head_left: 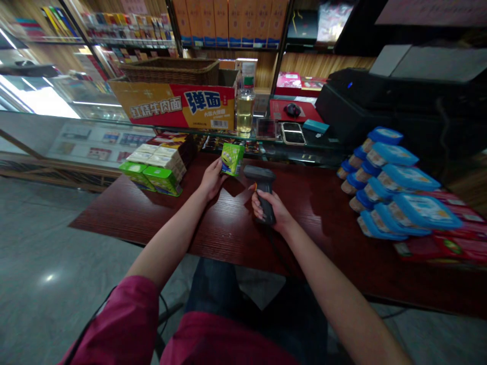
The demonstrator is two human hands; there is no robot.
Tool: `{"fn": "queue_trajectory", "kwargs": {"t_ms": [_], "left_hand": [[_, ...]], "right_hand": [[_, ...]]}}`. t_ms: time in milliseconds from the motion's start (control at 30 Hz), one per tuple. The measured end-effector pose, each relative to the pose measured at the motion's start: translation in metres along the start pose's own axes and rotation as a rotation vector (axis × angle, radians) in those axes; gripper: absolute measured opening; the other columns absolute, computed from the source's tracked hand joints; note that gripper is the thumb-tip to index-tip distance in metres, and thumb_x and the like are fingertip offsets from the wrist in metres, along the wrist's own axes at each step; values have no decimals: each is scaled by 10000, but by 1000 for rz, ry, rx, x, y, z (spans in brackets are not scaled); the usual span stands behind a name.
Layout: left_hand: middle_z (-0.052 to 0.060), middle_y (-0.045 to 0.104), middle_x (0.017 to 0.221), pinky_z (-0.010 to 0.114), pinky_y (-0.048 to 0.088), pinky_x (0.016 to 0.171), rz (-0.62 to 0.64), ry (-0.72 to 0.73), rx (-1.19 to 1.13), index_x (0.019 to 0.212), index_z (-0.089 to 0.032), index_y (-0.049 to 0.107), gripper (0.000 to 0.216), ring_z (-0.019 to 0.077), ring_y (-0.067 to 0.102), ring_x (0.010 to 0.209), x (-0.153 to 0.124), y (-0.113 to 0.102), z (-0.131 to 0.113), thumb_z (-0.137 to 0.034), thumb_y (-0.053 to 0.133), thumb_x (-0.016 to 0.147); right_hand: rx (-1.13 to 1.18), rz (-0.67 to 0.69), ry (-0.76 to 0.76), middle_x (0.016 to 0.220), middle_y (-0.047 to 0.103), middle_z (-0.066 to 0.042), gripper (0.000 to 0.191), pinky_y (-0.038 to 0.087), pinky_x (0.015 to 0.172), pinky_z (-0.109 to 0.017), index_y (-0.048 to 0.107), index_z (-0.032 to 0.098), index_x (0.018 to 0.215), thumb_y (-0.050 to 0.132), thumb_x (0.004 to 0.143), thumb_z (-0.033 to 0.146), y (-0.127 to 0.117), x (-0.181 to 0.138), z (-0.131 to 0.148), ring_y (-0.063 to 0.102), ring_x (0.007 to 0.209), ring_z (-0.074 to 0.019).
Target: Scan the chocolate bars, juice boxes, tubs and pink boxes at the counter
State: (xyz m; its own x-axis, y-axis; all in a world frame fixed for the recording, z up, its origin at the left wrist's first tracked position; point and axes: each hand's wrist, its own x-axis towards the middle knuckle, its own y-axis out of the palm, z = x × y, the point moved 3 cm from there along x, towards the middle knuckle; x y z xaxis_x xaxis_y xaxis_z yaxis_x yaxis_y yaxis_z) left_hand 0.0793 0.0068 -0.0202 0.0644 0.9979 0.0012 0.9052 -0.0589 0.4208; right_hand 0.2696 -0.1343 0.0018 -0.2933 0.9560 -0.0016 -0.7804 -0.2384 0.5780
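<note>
**Green cardboard drink carton (pixel 232 158) held up beside dark grey handheld barcode scanner (pixel 262 183)**

The carton, small w/ a cartoon print, is off the dark red wood-grain table (pixel 236 238). It sits in the air over the table's far-centre, approx. level w/ the scanner head. The left hand (pixel 212 180) pinches it by its left side: thumb on the near face, fingers closed behind. The carton tilts a little. Its right face is just beside the scanner head, w/ a narrow gap showing between them.

The right hand (pixel 272 208) is wrapped tight round the scanner's handle, fingers curled across the front. The scanner stands roughly upright above the table, head pointing left twd the carton.

- Left of the left hand, near but apart: a stack of green-and-white cartons (pixel 158 167) in rows on the table.
- Right end of the table, well apart from the right hand: a pile of blue-lidded plastic tubs (pixel 395 203) lying on their sides.
- Behind the table: a glass counter (pixel 95 137).
- On the counter:
  - an orange-and-red printed cardboard box (pixel 178 105), w/ a brown wicker basket (pixel 171 70) above it
  - a clear bottle of yellowish liquid (pixel 244 109) just beside the box
  - a smartphone (pixel 292 133) lying flat
  - a black machine (pixel 380 101) further right
</note>
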Motion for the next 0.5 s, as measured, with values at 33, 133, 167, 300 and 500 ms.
{"fn": "queue_trajectory", "kwargs": {"t_ms": [33, 133, 167, 300, 500], "left_hand": [[80, 759, 1302, 361, 611, 991, 15, 21, 37, 1297, -222, 700, 356, 204, 724, 1153, -2, -2, -1, -386, 715, 982], [111, 730, 1364, 366, 616, 962, 64, 100, 156, 1366, -195, 673, 482, 241, 720, 1155, -10, -8, -5, -374, 769, 929], [122, 724, 1373, 379, 616, 964, 84, 122, 194, 1365, -182, 673, 491, 254, 718, 1159, -12, -11, -6, -363, 772, 920], [121, 716, 1398, 418, 559, 1087, 142, 207, 355, 1326, -177, 698, 427, 269, 690, 1240, -23, -21, -13, -297, 732, 918], [127, 718, 1405, 458, 426, 1230, 242, 330, 631, 1336, -182, 710, 444, 291, 644, 1355, -40, -49, -31, -246, 708, 897]], "right_hand": [[2, -4, -1, 617, 566, 77, 371, 362, 339, -176, 604, 202, 1024, 832, 797, 388, -1, 0, 1, 420, 410, -74], [3, -30, -8, 630, 555, 75, 346, 364, 353, -179, 597, 209, 1011, 828, 808, 368, -5, -2, 3, 424, 423, -76], [3, -42, -13, 635, 553, 73, 336, 363, 357, -180, 595, 212, 1005, 825, 812, 362, -6, -2, 4, 426, 427, -77], [8, -88, -43, 631, 535, 71, 310, 358, 358, -186, 618, 211, 1015, 811, 812, 342, -11, -1, 6, 415, 431, -79], [10, -100, -40, 634, 541, 70, 319, 364, 369, -187, 624, 211, 1006, 818, 794, 350, -11, -2, 5, 419, 437, -79]]}}
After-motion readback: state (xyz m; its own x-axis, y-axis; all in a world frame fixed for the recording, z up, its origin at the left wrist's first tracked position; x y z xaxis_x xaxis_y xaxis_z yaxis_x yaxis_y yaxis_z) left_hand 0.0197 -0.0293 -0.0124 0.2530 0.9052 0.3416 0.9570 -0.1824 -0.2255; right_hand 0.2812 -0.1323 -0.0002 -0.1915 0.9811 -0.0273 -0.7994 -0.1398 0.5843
